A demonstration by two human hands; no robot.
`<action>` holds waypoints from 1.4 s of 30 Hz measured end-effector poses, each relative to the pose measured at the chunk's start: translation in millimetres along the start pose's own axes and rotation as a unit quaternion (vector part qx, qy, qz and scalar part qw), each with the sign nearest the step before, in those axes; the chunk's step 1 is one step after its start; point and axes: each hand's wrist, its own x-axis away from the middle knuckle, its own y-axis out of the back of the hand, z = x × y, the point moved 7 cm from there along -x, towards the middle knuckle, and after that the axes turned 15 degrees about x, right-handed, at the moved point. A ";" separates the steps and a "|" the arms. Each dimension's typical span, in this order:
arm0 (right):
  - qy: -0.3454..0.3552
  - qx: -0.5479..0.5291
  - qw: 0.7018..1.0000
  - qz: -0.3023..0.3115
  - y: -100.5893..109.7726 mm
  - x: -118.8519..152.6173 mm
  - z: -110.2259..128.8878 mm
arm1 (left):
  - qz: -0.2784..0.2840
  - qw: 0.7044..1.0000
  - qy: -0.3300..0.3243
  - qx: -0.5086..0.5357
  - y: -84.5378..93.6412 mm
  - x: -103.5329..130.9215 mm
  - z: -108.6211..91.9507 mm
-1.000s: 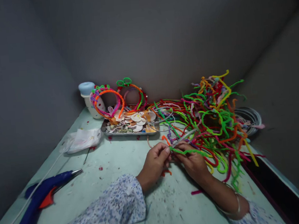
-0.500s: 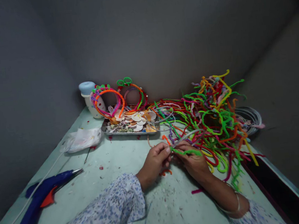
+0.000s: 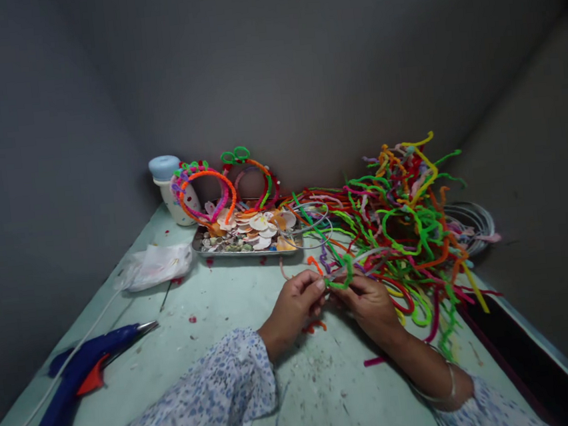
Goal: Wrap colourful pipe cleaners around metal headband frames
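Note:
In the middle of the table, my left hand [image 3: 293, 309] is closed in a pinch on a green pipe cleaner [image 3: 349, 272], at the end of a pale, thin curved strip [image 3: 368, 254] that looks like a headband. My right hand [image 3: 373, 308] is beside it, fingers bent around the strip and the pipe cleaner. The pipe cleaner's free part curves upward over the right fingers. Part of the strip is hidden behind that hand. Short orange pipe cleaner pieces [image 3: 314, 264] lie close to my fingers.
A large tangle of coloured pipe cleaners [image 3: 416, 227] covers the right side. A metal tray [image 3: 247, 252] holds shells, with decorated headbands [image 3: 235, 194] on it. Behind stands a lidded jar [image 3: 166, 167]. At left lie a blue glue gun [image 3: 63, 395] and a plastic bag [image 3: 161, 263].
The green pipe cleaner's free part, which lay out to the right along my right hand, now bends upward in a curve. My left hand has barely moved; the right fingers have shifted slightly.

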 end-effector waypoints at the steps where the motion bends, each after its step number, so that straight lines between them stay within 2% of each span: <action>1: 0.004 0.000 1.000 -0.004 0.8 -0.3 1.3 | 0.000 1.000 0.001 0.001 -0.1 0.0 0.1; 9: -0.007 -0.028 1.000 0.010 -1.0 -1.7 4.4 | 0.004 0.999 0.017 0.034 0.3 -1.4 2.9; 18: -0.028 -0.038 0.999 0.007 0.3 -3.5 3.6 | -0.004 1.000 0.012 0.005 4.1 -2.1 5.7; 26: -0.020 -0.019 1.000 -0.013 2.2 -1.8 -1.4 | -0.021 0.999 -0.020 -0.026 3.2 -0.5 -0.7; 35: -0.021 -0.012 0.999 -0.025 1.5 3.2 4.8 | -0.032 0.995 -0.070 -0.069 -0.2 3.8 -9.8; 42: -0.010 0.005 0.999 -0.040 0.2 7.9 0.7 | -0.031 0.989 -0.089 -0.118 0.2 6.8 -8.1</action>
